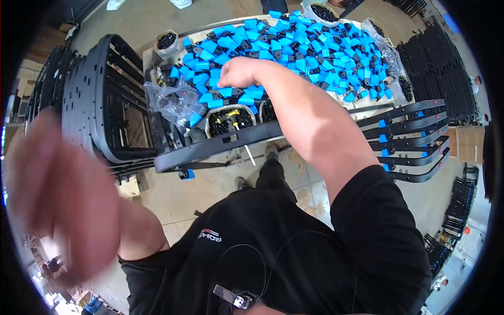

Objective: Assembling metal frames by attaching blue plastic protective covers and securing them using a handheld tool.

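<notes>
My right hand (239, 72) reaches over a wide pile of blue and black plastic parts (336, 58), at the pile's near left. Its fingers curl downward and inward among the parts, and whatever they pinch is hidden. My left hand (68, 205) is raised close to the camera at the left, smeared by motion, so its fingers cannot be made out. A long black bar-shaped frame piece (210, 152) lies across the table's near edge. Just behind it, a tub of small black pieces (214, 116) holds a yellow-handled tool (233, 113).
Large black frames (102, 100) stand stacked at the left. Several curved black frames with blue parts (415, 142) jut out at the right. A crumpled clear plastic bag (176, 102) lies at the table's left end. More tubs of black pieces (167, 42) line the table's edges.
</notes>
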Demonstrator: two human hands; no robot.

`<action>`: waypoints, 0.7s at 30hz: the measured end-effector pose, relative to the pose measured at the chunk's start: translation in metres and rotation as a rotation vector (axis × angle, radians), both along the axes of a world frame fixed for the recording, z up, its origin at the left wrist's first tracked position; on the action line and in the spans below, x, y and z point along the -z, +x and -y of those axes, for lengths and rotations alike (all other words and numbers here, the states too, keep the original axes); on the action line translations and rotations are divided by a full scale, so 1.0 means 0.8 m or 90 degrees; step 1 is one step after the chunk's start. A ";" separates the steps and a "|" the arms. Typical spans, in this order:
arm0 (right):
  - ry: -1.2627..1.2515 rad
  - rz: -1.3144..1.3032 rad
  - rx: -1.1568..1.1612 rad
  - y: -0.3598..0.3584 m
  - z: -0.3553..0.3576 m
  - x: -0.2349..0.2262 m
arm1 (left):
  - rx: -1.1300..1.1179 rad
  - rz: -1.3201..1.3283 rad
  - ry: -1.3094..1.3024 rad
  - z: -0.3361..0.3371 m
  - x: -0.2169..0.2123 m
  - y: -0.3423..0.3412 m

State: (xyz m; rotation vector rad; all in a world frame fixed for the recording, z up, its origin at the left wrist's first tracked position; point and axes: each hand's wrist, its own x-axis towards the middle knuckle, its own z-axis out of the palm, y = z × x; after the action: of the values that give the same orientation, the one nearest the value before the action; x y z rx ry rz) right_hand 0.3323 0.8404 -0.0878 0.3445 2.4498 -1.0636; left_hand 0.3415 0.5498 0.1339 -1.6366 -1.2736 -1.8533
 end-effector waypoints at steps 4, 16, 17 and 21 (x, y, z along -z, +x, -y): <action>0.044 -0.016 -0.029 0.004 -0.007 0.006 | -0.225 0.317 -0.563 -0.026 0.149 -0.139; 0.051 -0.017 -0.031 0.002 0.000 -0.001 | -0.300 0.164 -1.130 -0.026 0.473 -0.257; 0.048 -0.016 -0.027 0.003 -0.002 -0.001 | -0.239 0.112 -1.181 -0.037 0.467 -0.252; 0.032 0.027 -0.028 0.003 0.003 -0.020 | -0.209 0.047 -1.202 -0.031 0.485 -0.250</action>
State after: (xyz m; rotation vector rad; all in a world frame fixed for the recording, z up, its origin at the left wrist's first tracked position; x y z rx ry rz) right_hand 0.3347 0.8376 -0.0716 0.3252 2.4389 -0.9677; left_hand 0.1411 0.5745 -0.2540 -1.5272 -3.3931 -0.0252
